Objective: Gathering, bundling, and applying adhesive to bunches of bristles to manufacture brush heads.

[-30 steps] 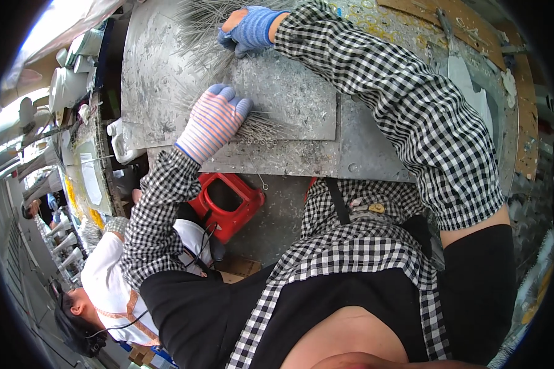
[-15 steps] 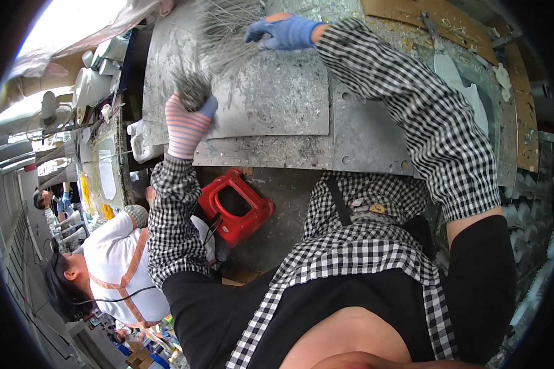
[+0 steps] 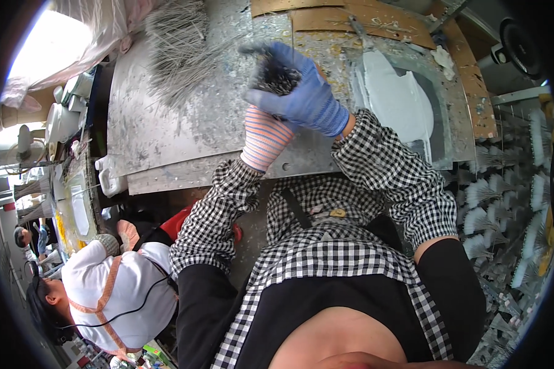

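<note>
My left hand point(image 3: 268, 136), in a pink-and-white striped glove, is closed around a bundle of thin grey bristles point(image 3: 276, 79) held over the worktable. The blue-gloved right hand point(image 3: 311, 98) curls over the same bundle from the right, its thumb across the near side and its fingers behind. Only the dark, speckled bristle ends show between the gloves; the lower part of the bundle is hidden. A loose pile of long grey bristles point(image 3: 177, 46) lies farther left on the metal sheet point(image 3: 166, 135) of the worktable.
On the table's right lies a patch of white paste point(image 3: 397, 98) with a spatula-like tool point(image 3: 360, 31) beyond it. Brown boards point(image 3: 363, 21) line the far edge. Racks of fan-shaped grey bristle tufts point(image 3: 486, 190) stand at right. A co-worker point(image 3: 120, 295) sits at left near a red stool point(image 3: 177, 222).
My left hand has moved right with its bristle bundle. The right hand has left the loose pile and closed over the bundle. The view has turned to the right.
</note>
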{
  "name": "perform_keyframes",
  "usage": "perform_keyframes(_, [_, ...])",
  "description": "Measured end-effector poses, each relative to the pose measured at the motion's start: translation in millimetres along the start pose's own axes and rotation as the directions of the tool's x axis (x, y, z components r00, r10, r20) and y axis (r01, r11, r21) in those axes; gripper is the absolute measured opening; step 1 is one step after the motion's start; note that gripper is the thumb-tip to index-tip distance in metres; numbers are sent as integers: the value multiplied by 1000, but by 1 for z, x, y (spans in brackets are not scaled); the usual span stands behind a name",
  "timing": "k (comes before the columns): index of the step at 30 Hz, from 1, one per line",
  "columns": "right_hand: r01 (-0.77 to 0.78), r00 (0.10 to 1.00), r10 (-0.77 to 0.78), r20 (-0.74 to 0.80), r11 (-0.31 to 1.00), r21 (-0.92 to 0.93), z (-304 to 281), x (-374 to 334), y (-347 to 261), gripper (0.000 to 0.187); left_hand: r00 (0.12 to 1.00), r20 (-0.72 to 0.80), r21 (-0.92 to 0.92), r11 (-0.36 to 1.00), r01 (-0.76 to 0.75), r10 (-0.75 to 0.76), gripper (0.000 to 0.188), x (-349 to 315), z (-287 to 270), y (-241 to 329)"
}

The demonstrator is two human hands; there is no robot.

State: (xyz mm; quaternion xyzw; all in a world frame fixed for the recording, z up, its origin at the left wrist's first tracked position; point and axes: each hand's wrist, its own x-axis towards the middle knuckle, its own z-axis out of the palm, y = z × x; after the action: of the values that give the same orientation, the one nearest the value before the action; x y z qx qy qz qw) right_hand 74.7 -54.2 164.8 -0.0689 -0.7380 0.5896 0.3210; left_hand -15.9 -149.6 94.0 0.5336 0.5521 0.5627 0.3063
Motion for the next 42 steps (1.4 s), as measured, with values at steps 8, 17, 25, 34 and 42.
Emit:
perform_keyframes(8, [155, 986, -159, 45, 985, 69, -16, -16, -11, 57, 984, 89, 220, 961, -168, 152, 70, 7, -3, -4])
perform_keyframes(17, [181, 983, -184, 6, 961, -209, -34, -8, -24, 35, 985, -133, 1, 994, -108, 107, 47, 22, 18, 4])
perform_keyframes(25, [602, 799, -602, 11, 799, -6, -41, 14, -48, 35, 992, -106, 106, 993, -51, 62, 45, 11, 16, -3])
perform_keyframes(34, [377, 926, -365, 98, 872, -311, -35, 5, -38, 42, 995, -59, -150, 986, 69, -78, 44, 12, 18, 27])
perform_keyframes(42, [325, 946, -301, 123, 881, -345, -25, 17, -40, 47, 994, -92, -257, 966, 27, -53, 41, 14, 18, 20])
